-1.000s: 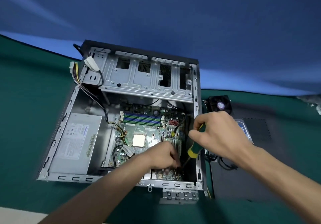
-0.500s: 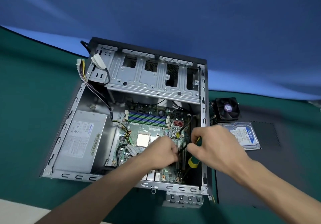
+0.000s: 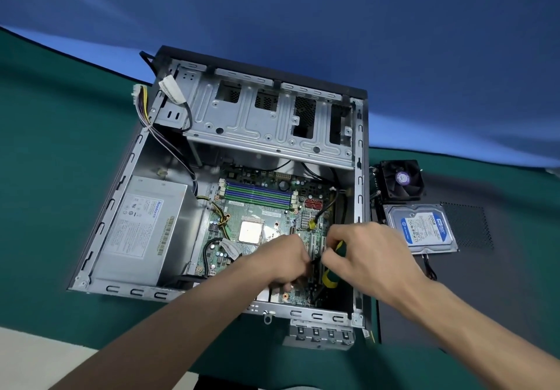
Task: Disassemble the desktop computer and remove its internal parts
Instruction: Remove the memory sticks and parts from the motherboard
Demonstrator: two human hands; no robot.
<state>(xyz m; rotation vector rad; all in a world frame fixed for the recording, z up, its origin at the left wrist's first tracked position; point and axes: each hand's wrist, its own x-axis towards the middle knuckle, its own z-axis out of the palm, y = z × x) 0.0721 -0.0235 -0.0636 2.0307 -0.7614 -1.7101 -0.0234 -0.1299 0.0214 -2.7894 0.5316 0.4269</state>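
a dark green table cover [image 3: 54, 153] meets a blue backdrop [image 3: 303, 11]; a pale floor strip [image 3: 36, 356] shows near-left.

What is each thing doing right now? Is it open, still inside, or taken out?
computer case: open, lying flat
motherboard: still inside
power supply: still inside
hard drive: out, beside case
cooler fan: out, beside case
screwdriver: held, tip down inside case
right hand: grips screwdriver
left hand: curled, low over motherboard
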